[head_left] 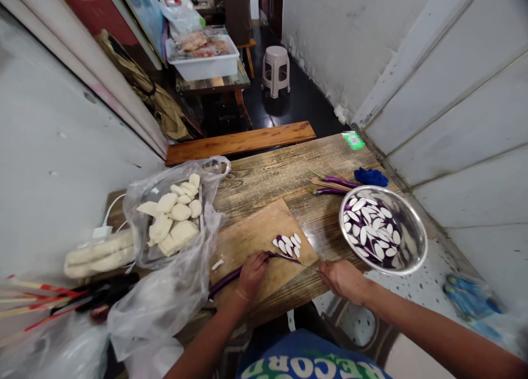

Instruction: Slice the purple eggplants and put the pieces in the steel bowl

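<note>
Purple eggplant point(231, 277) lies lengthwise on the wooden cutting board point(251, 239), pressed down by the left hand point(252, 273) with fingers curled together. Right hand point(341, 279) grips a knife point(307, 264), fist closed on its handle. Cut slices point(289, 245) sit beside the blade; a steel bowl point(412, 241) stands near.

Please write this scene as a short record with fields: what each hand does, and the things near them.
left hand: presses a long purple eggplant onto the cutting board
right hand: grips a knife, its blade barely visible, at the eggplant's cut end
slices: small pile on the board, beyond the hands
bowl: metal, right of the board, holds many more slices
spare eggplants: two, behind the bowl
bag: clear plastic, left of the board, holds pale dough pieces
table: worn wood
</note>
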`<state>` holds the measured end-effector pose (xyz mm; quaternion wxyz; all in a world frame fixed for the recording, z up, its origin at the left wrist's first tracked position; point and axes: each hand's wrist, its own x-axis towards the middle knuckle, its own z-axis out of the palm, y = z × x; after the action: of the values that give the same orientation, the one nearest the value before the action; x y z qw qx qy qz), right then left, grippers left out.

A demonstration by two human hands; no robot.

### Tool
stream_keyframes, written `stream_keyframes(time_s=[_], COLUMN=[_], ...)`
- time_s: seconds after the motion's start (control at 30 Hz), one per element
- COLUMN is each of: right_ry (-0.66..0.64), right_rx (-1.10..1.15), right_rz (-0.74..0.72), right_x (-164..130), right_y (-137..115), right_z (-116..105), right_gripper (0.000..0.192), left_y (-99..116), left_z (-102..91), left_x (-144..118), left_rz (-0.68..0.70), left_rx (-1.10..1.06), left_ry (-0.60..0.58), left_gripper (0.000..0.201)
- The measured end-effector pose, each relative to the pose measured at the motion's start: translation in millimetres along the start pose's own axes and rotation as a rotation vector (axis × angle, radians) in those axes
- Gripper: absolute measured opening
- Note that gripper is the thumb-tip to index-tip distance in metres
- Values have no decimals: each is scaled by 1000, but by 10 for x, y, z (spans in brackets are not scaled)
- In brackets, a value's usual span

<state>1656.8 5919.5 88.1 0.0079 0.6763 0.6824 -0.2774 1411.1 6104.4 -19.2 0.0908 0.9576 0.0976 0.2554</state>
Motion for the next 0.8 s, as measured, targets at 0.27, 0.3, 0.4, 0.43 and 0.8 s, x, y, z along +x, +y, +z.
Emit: stream_keyframes(time_s=[0.27,0.3,0.4,0.43,0.8], right_ry=[-83,-92,-65,-47,-55], right_rx=[24,43,95,109,50], right_rz=[9,29,92,112,10], right_x=[309,370,458,450,132], right_y=[18,-12,-91,-105,-21], right_z=[-8,-7,29,44,-137], right_gripper=[32,33,35,35,34], left_y=[-2,-8,-41,-53,7], left_z=[9,8,-5,-11,-95], left_x=[-8,-15,-52,-66,25], left_rz=[4,-3,-8,-10,-27], left_rx=[-6,-10,-25,-39,-48], left_ry=[15,11,-19,-33,59], left_gripper=[17,16,19,21,18])
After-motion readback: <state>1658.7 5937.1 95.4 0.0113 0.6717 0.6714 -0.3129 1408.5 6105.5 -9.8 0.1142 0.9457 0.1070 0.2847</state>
